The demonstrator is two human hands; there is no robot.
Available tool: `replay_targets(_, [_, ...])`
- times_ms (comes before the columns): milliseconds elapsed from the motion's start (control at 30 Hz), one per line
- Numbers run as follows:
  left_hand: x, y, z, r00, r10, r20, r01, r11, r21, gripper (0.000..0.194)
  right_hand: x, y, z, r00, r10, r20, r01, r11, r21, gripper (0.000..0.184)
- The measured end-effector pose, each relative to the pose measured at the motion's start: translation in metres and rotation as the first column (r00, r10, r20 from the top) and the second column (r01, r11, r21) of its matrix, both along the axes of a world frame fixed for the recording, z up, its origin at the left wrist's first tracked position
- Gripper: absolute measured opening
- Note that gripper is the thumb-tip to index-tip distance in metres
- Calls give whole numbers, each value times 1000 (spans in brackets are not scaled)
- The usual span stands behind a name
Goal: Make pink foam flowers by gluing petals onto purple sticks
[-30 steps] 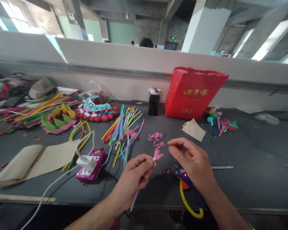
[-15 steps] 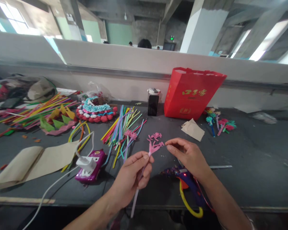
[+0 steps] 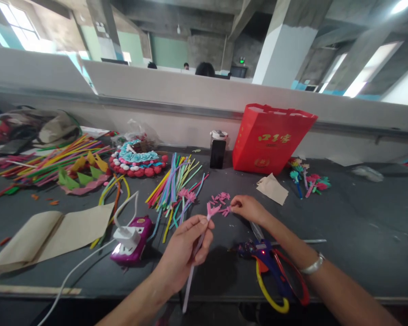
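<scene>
My left hand (image 3: 188, 246) is closed round a pale purple pipe cleaner stem (image 3: 192, 271) with pink petals (image 3: 211, 210) at its top, held upright above the dark table (image 3: 343, 244). My right hand (image 3: 247, 208) reaches forward and pinches a small pink petal piece (image 3: 226, 210) from the loose pink petal pieces (image 3: 220, 197) lying on the table. A glue gun (image 3: 258, 251) with a lit red light lies under my right forearm.
A bundle of coloured pipe cleaners (image 3: 177, 181) lies ahead, with a purple power strip (image 3: 132, 241) and brown paper (image 3: 51, 233) to the left. A red bag (image 3: 272, 140), a dark bottle (image 3: 218, 149), a round flower decoration (image 3: 138, 159) and finished small flowers (image 3: 308, 179) stand farther back.
My right hand moved forward and down from beside the stem to the loose pink pieces and pinched one. My left hand kept the stem, raising it slightly.
</scene>
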State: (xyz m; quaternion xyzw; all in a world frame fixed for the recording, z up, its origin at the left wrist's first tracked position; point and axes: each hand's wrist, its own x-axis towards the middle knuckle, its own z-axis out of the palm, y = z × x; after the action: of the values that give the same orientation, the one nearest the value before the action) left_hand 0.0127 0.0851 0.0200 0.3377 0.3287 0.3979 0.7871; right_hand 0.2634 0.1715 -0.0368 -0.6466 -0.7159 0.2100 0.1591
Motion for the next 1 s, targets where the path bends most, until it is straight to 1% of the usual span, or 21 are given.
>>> replay_targets(100, [0, -1, 4, 1000, 8, 16, -8, 1000, -5, 18, -5, 10, -8, 999, 0, 36, 2, 999, -49, 16])
replay_targets(167, [-1, -1, 6, 1000, 6, 25, -6, 1000, -4, 18, -6, 13, -11, 999, 3, 32, -1, 998, -66, 24])
replay_targets(200, [-1, -1, 7, 1000, 6, 29, -6, 1000, -3, 18, -6, 14, -11, 1000, 5, 25, -4, 998, -70, 25])
replay_targets(267, [-2, -1, 7, 999, 7, 37, -7, 1000, -2, 17, -6, 13, -7, 1000, 5, 0, -5, 998, -62, 21])
replay_targets(333, [-4, -2, 7, 999, 7, 43, -7, 1000, -2, 17, -7, 9, 0, 999, 4, -44, -5, 1000, -30, 13])
replay_targets(367, [-4, -2, 7, 999, 5, 46, -4, 1000, -4, 17, -8, 5, 5, 997, 4, -77, -4, 1000, -6, 12])
replay_targets(467, [-6, -3, 7, 998, 6, 56, -6, 1000, 0, 17, -16, -13, 27, 979, -12, -201, 27, 997, 71, 10])
replay_targets(567, [-5, -4, 6, 998, 15, 54, -15, 1000, 16, 18, -27, -38, 49, 937, -50, -345, 102, 986, 133, 11])
replay_targets(600, [-5, -4, 6, 999, 15, 50, -16, 1000, 16, 18, -31, -46, 56, 905, -59, -420, 134, 979, 153, 12])
replay_targets(633, [-4, -4, 5, 999, 13, 45, -14, 1000, 14, 18, -35, -54, 61, 836, -68, -544, 186, 969, 165, 13])
replay_targets(700, [-1, -4, 4, 999, 9, 30, -10, 1000, 9, 18, -41, -69, 68, 686, -64, -724, 242, 960, 144, 17])
replay_targets(733, [1, -4, 3, 1000, 7, 22, -7, 1000, 9, 18, -43, -75, 70, 620, -56, -783, 240, 963, 122, 20])
replay_targets(767, [2, -4, 3, 1000, 5, 13, -5, 1000, 11, 19, -45, -80, 71, 573, -47, -819, 220, 971, 98, 23])
replay_targets(833, [5, -4, 2, 1000, 4, -11, -4, 1000, 18, 20, -47, -89, 70, 512, -45, -858, 149, 988, 37, 26])
replay_targets(900, [7, -4, 0, 999, 5, -35, -4, 1000, 20, 21, -47, -95, 68, 475, -65, -878, 91, 996, -24, 24])
replay_targets(1000, [10, -3, -2, 998, 0, -61, 1, 1000, 4, 22, -46, -99, 67, 427, -107, -898, 84, 993, -78, 22])
